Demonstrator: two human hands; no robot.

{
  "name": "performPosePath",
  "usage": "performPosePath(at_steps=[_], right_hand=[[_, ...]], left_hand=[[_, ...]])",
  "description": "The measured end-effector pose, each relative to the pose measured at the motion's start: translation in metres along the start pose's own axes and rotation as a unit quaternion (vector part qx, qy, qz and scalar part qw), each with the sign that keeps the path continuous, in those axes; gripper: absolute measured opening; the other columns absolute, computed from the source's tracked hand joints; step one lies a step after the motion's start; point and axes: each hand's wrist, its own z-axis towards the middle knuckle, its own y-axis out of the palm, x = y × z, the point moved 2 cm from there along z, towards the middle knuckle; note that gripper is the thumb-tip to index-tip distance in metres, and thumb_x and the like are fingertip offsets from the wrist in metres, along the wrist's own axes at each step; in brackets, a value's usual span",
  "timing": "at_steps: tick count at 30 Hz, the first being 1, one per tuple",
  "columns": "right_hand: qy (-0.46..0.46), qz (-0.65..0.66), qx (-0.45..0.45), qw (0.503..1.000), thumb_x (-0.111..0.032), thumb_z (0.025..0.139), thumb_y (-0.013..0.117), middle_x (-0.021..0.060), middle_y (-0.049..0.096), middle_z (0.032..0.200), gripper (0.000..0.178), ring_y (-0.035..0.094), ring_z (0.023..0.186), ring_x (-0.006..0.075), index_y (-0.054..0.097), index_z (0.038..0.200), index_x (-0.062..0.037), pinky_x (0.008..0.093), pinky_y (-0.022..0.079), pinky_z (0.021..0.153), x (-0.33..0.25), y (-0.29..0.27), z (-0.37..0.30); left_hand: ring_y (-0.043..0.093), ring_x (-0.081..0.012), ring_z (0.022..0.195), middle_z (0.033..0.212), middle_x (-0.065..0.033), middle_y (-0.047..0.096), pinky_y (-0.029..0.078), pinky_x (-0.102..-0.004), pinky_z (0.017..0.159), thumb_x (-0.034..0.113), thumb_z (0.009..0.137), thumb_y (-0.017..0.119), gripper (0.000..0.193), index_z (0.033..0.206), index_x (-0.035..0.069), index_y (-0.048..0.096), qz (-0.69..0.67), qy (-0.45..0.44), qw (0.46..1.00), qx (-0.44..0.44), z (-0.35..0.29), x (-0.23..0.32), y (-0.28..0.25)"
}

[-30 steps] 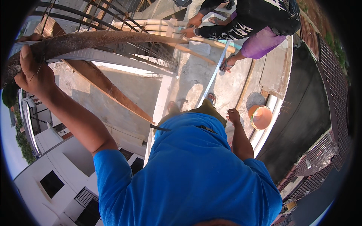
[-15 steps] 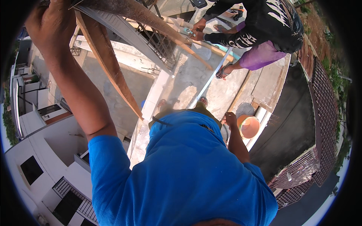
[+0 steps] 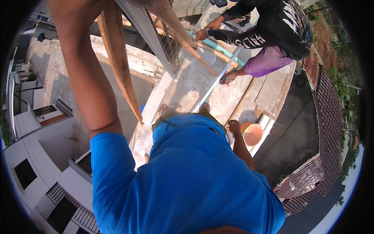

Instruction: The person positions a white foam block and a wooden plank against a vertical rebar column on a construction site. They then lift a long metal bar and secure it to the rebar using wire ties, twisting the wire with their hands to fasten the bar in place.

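Note:
My left arm reaches up at the far left, and my left hand (image 3: 76,9) is at the top edge beside wooden beams. Its fingers run out of the picture, so their grip is hidden. Closest to it is a rough wooden plank (image 3: 119,58) slanting down toward my left side. A grey metal beam (image 3: 150,37) runs close by on the right. Low at my right side hangs my right hand (image 3: 233,127), its fingers curled in; anything inside them is too small to make out. An orange bucket (image 3: 252,133) stands just right of it.
A co-worker in a black top (image 3: 272,31) bends at the upper right, hands near a teal pipe (image 3: 220,47). A long pale strip (image 3: 218,80) lies across the concrete ledge. A dark lower roof (image 3: 292,128) drops away right; white houses (image 3: 43,160) stand below left.
My left hand has shifted right and partly out of the top edge. The view has moved slightly, and the co-worker's hands are a little higher. My right hand stays beside the bucket.

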Motion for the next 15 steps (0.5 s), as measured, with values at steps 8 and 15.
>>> performPosePath(at_steps=[8, 15], right_hand=[[0.002, 0.008, 0.011, 1.000, -0.022, 0.091, 0.068, 0.0098, 0.070, 0.081, 0.023, 0.072, 0.066, 0.0203, 0.070, 0.104, -0.0026, 0.0337, 0.054, 0.054, -0.003, 0.005, -0.004], [0.028, 0.008, 0.001, 1.000, -0.020, 0.091, 0.066, 0.0090, 0.070, 0.087, 0.021, 0.071, 0.066, 0.0200, 0.070, 0.101, -0.0027, 0.0337, 0.054, 0.056, 0.007, 0.014, -0.005]], left_hand=[[0.048, -0.0043, 0.050, 0.062, 0.0032, 0.060, 0.032, -0.0227, 0.043, 0.026, 0.098, 0.071, 0.028, 0.081, 0.004, 0.071, 0.020, -0.030, 0.999, -0.021, 0.000, -0.010, -0.013], [0.052, -0.0072, 0.050, 0.057, -0.0001, 0.060, 0.038, -0.0251, 0.046, 0.026, 0.095, 0.073, 0.034, 0.073, 0.001, 0.074, 0.051, -0.067, 0.987, 0.136, -0.002, 0.005, 0.010]])
